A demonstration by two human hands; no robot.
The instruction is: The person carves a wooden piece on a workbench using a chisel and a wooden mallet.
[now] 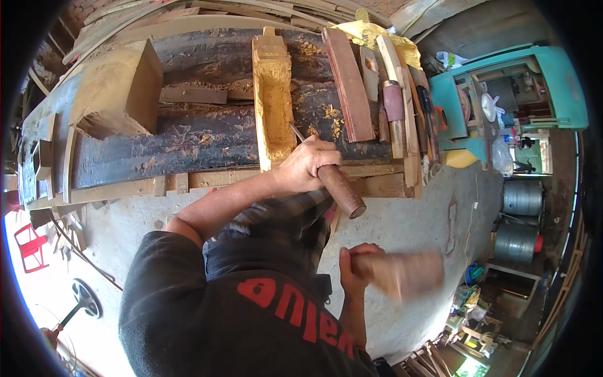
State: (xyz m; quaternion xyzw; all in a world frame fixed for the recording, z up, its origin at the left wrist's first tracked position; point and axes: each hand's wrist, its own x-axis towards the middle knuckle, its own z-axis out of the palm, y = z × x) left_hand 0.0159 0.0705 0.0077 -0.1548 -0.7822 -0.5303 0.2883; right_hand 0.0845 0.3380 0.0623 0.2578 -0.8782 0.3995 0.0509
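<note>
My left hand is wrapped around a chisel with a thick brown wooden handle. Its thin metal blade reaches the near right edge of a hollowed yellow wood block. The block lies across the workbench, with a long trough cut in it. Low on the right, my right hand is closed on the handle of a wooden mallet. The mallet's head is smeared by motion and is apart from the chisel handle.
Wood chips lie on the dark bench. A big wood block stands at left. Right of the trough are a reddish board and several hand tools. A turquoise cabinet, metal drums and a red stool stand around.
</note>
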